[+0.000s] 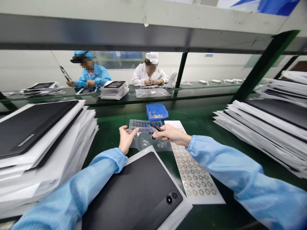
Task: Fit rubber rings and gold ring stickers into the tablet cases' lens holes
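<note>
My left hand (126, 138) grips the left edge of a clear plastic sheet (141, 140), thumb over it. Rows of small round black pieces (146, 124) sit along the sheet's far part. In my right hand (174, 134) is a pair of dark tweezers (156, 126), its tips pointing left over the sheet. A loose-looking black disc (153, 138) shows just below the right fingers. Nearest me lies a black tablet (134, 191), back side up on a white sleeve, with a camera area at its right corner.
A white sheet of ring stickers (199, 179) lies right of the tablet. Beyond the plastic sheet stands a blue tray (157, 111) of small parts. Sleeved tablets are stacked left (48, 137) and right (268, 127). A shelf (153, 35) spans overhead; two people work across the bench.
</note>
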A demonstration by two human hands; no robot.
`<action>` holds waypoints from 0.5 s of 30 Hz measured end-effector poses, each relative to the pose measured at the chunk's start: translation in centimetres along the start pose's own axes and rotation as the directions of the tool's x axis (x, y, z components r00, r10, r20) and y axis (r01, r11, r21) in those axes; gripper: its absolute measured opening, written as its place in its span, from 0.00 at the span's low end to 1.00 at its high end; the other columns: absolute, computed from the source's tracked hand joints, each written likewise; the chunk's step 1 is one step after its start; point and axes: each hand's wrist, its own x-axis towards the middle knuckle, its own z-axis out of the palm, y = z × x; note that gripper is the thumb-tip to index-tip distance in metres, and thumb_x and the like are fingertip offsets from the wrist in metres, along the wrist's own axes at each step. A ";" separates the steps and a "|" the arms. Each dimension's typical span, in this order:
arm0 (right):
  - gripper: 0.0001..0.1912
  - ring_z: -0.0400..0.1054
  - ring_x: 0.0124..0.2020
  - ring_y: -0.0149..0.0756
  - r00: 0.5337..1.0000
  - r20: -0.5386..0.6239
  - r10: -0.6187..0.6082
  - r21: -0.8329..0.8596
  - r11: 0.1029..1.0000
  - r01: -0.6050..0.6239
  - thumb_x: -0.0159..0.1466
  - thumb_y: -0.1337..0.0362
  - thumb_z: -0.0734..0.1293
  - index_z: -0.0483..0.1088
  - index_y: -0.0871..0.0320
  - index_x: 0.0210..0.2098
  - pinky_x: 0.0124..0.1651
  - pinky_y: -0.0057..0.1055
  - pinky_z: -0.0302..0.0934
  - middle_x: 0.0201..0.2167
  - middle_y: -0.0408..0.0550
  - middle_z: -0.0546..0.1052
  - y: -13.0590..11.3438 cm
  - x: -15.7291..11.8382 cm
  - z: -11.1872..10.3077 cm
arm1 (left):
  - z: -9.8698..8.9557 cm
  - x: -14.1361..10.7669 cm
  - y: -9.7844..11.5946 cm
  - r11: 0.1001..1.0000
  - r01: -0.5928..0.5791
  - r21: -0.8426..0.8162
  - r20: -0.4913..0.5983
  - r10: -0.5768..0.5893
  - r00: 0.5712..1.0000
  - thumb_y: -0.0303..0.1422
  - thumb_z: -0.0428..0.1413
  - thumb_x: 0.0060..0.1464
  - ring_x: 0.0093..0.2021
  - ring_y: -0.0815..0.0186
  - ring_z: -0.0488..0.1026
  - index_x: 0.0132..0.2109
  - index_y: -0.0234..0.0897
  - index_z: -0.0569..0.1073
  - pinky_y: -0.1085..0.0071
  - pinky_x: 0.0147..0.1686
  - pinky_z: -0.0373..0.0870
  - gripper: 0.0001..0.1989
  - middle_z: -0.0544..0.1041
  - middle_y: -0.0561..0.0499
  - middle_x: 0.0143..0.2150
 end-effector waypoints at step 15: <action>0.08 0.51 0.15 0.23 0.971 -0.153 0.182 0.167 0.974 -0.156 0.51 0.61 0.68 0.69 0.61 0.21 0.18 0.23 0.42 0.13 0.36 0.60 6.7 -14.1 5.8 | -3.9 -14.2 0.3 0.524 -0.845 -0.106 0.887 0.434 0.157 0.25 0.47 0.58 0.45 0.61 0.69 0.42 0.36 0.69 0.66 0.44 0.69 0.08 0.73 0.45 0.43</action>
